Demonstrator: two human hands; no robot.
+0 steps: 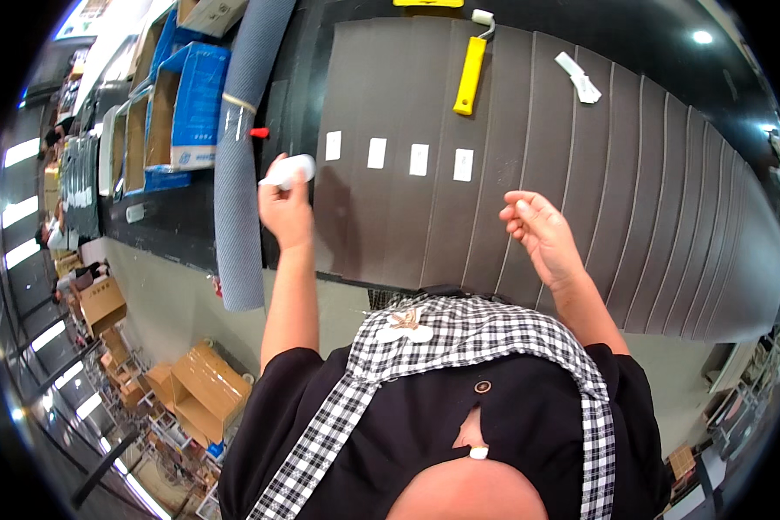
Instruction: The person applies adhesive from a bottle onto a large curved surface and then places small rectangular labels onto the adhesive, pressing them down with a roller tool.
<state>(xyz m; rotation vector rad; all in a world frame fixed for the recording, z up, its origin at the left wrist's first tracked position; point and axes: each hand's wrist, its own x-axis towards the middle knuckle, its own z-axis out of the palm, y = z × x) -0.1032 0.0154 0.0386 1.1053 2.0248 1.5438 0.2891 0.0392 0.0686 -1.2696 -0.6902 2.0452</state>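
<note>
White, smooth-looking and rounded, a roll-shaped object (300, 168) is pinched between the thumb and fingers of the left hand (286, 212), projecting past their tips; blur hides its finer detail. It is just beside the left edge of a dark brown ribbed sheet (390, 87), near a grey rolled mat (241, 191). Four white rectangular labels (419, 159) lie in a row on the sheet. Over it, the right hand (542, 232) has curled fingers, tips near the thumb; whether they pinch anything, I cannot tell.
</note>
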